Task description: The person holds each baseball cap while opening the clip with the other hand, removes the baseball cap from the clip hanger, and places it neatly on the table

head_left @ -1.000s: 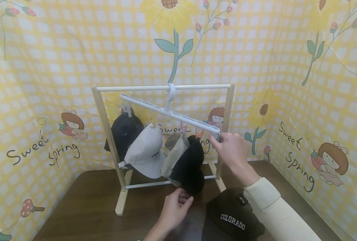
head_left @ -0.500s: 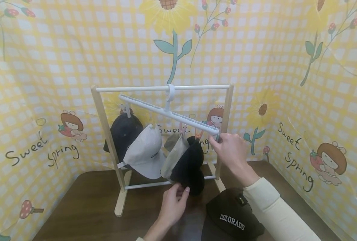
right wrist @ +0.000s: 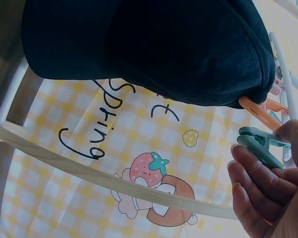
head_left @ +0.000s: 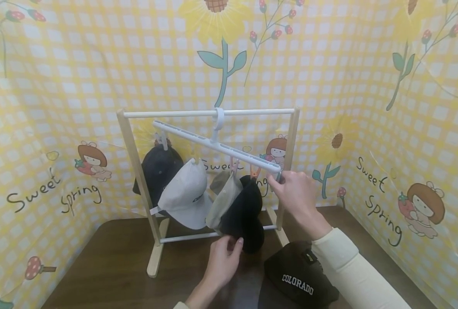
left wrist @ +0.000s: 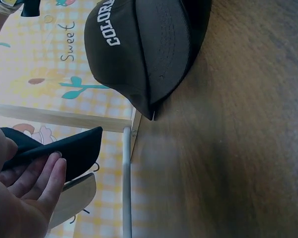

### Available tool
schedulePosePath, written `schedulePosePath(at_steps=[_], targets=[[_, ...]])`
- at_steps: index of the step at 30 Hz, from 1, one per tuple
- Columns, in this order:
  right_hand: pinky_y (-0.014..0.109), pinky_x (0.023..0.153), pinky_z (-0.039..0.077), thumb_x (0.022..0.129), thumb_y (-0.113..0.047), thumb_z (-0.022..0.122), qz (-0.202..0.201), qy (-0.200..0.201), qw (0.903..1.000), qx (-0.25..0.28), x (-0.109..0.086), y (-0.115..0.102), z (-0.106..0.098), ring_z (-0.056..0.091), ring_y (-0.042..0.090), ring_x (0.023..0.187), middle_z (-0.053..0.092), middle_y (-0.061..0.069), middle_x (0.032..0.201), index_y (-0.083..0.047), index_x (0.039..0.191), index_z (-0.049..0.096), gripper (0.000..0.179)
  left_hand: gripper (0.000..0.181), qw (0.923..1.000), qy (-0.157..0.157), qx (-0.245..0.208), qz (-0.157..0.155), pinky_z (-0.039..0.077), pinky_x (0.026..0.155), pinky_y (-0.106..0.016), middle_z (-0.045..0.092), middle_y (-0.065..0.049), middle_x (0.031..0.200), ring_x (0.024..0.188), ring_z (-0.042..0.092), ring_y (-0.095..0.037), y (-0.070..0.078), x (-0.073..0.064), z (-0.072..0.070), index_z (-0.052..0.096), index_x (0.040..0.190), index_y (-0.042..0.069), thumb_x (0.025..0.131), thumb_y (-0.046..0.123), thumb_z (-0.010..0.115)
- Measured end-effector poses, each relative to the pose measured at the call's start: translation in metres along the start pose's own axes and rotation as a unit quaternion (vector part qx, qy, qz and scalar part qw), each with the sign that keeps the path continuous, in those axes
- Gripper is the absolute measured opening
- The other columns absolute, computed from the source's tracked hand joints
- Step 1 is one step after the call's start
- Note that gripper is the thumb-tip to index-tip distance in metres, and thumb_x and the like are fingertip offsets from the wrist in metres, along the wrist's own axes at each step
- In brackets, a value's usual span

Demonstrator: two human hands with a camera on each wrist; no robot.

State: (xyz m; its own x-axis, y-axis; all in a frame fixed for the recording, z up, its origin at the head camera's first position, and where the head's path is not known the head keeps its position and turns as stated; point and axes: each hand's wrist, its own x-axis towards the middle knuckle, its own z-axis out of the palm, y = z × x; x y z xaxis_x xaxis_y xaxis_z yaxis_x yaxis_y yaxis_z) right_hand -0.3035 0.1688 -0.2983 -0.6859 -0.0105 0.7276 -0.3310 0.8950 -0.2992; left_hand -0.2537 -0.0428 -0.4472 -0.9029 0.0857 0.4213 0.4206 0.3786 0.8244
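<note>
A black cap (head_left: 238, 210) hangs by an orange clip (right wrist: 260, 113) from the white clip hanger (head_left: 244, 153). My left hand (head_left: 222, 262) pinches its brim from below, fingers on one side and thumb on the other. At the hanger's low right end, my right hand (head_left: 298, 193) pinches a green clip (right wrist: 258, 146) between thumb and fingers. A beige cap (head_left: 222, 204), a white cap (head_left: 188, 195) and a dark cap (head_left: 159, 167) also hang from the hanger, left of the black one. The hanger slopes down to the right.
A wooden rack (head_left: 133, 150) with a white top bar carries the hanger. On the brown table (head_left: 109, 257), a dark brown cap lettered COLORADO (head_left: 298, 270) lies in front of the rack's right foot, below my right forearm. Patterned yellow cloth surrounds the table.
My left hand has shifted slightly left and up to the black cap's brim, and the cap's lower part has swung a little to the right. The right hand stays at the green clip.
</note>
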Motion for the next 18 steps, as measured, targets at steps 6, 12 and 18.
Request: schedulePosePath(at_steps=[6,12,18], targets=[[0.030,0.040,0.025,0.095,-0.043,0.068,0.004,-0.002,1.0000,-0.006,-0.0001,-0.0002,0.0004,0.038,0.019,0.044,0.043,0.001,0.049,-0.008,0.062,0.063,0.048,0.024,1.0000,0.001,0.000,-0.001,0.051,0.053,-0.023,0.072,-0.009,0.076,0.059,0.064,-0.004,0.0019,0.0008,0.0013,0.069,0.081,0.005,0.101,0.017,0.064],[0.030,0.039,0.024,0.095,-0.043,0.068,0.001,0.005,1.0000,-0.003,0.0006,0.0008,0.0016,0.037,0.019,0.043,0.042,0.000,0.049,-0.010,0.059,0.061,0.049,0.024,0.9999,0.000,0.012,-0.004,0.048,0.048,-0.023,0.068,-0.001,0.069,0.053,0.059,-0.004,0.0047,0.0017,0.0016,0.069,0.077,0.004,0.100,0.013,0.065],[0.030,0.039,0.026,0.095,-0.044,0.067,0.002,0.005,1.0000,0.005,0.0004,0.0016,0.0024,0.038,0.018,0.043,0.044,0.000,0.049,-0.010,0.060,0.063,0.048,0.025,0.9998,-0.002,0.021,-0.001,0.048,0.049,-0.023,0.067,0.003,0.067,0.053,0.058,-0.003,0.0060,0.0015,0.0023,0.068,0.076,0.005,0.100,0.011,0.065]])
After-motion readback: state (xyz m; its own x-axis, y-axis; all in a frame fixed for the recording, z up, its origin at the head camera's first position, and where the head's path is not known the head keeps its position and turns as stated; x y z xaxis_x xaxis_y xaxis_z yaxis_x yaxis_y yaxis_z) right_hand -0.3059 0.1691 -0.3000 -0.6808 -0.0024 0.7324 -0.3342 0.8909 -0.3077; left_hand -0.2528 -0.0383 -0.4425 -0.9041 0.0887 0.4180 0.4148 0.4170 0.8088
